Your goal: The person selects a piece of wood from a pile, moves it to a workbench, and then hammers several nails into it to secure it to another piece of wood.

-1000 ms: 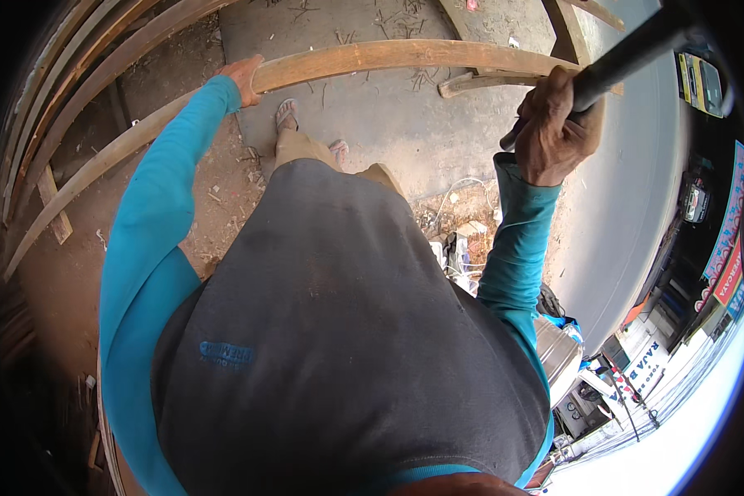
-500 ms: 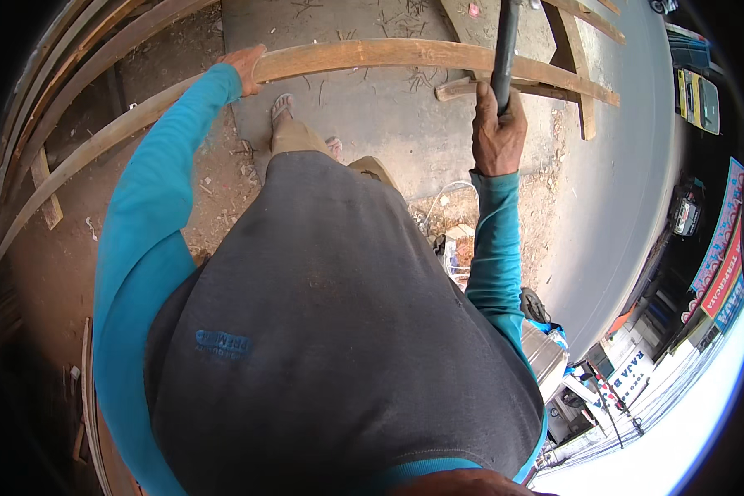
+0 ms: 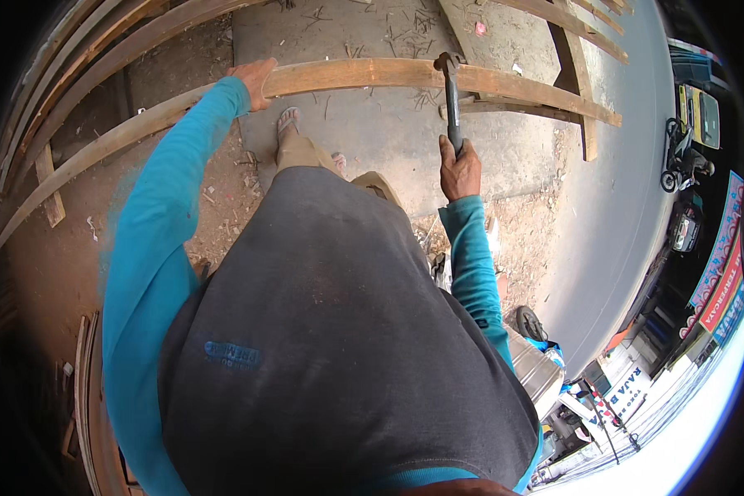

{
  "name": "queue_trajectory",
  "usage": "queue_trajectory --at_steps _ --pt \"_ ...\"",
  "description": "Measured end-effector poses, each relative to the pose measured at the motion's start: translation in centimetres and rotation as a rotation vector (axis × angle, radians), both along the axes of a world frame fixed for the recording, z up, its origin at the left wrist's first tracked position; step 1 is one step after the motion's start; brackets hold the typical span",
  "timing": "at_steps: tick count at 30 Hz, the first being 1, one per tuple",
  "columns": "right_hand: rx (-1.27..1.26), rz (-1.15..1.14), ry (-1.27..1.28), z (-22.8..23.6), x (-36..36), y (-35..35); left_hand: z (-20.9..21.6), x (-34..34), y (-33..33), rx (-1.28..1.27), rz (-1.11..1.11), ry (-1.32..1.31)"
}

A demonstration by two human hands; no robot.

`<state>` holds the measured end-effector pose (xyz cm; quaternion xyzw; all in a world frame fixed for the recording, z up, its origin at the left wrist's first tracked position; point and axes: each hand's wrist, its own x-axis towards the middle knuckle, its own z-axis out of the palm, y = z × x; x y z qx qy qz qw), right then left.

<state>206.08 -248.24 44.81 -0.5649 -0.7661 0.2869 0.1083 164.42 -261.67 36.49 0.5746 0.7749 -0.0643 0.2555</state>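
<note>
A long wooden plank [image 3: 364, 73] runs across in front of me, its outline bowed by the lens. My left hand [image 3: 256, 81] grips it left of the middle, fingers over its far edge. My right hand [image 3: 460, 171] is closed round the dark handle of a hammer [image 3: 453, 112]. The hammer's head lies over the plank's right half; whether it touches the wood I cannot tell. Under the plank's right end stands a crosspiece [image 3: 589, 136].
More long planks [image 3: 153, 35] extend along the far left, and another [image 3: 566, 21] at the far right. Thin scraps litter the concrete slab [image 3: 372, 124]. To the right are a road [image 3: 636, 165], a motorbike [image 3: 680, 157] and a yellow-marked vehicle [image 3: 703, 114]. A metallic container [image 3: 533, 372] stands at lower right.
The hammer has swung down and left, its head now over the plank. My right hand has come lower and nearer the middle. My left hand keeps its hold; a motorbike has appeared on the road.
</note>
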Motion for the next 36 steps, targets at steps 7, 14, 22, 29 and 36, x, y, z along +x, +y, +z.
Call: queue_trajectory --at_steps 7,14,22,29,36 --pt "0.581 0.208 0.974 20.1 -8.0 2.6 -2.3 -1.5 -1.9 -0.027 0.028 -0.04" --pt "-0.025 0.046 -0.17 -1.8 2.0 -0.9 -1.6 -1.6 0.1 0.026 0.006 -0.065" --pt "0.222 -0.058 0.402 14.1 -4.7 0.5 -1.2 -1.0 -1.2 -0.039 0.042 -0.084" --pt "0.833 0.285 1.221 13.3 -6.0 2.1 -1.0 -0.9 -1.7 0.074 0.014 -0.076" --pt "-0.171 -0.199 -0.061 -2.6 -0.7 -5.5 -0.4 -0.6 -1.7 0.167 -0.019 -0.079"
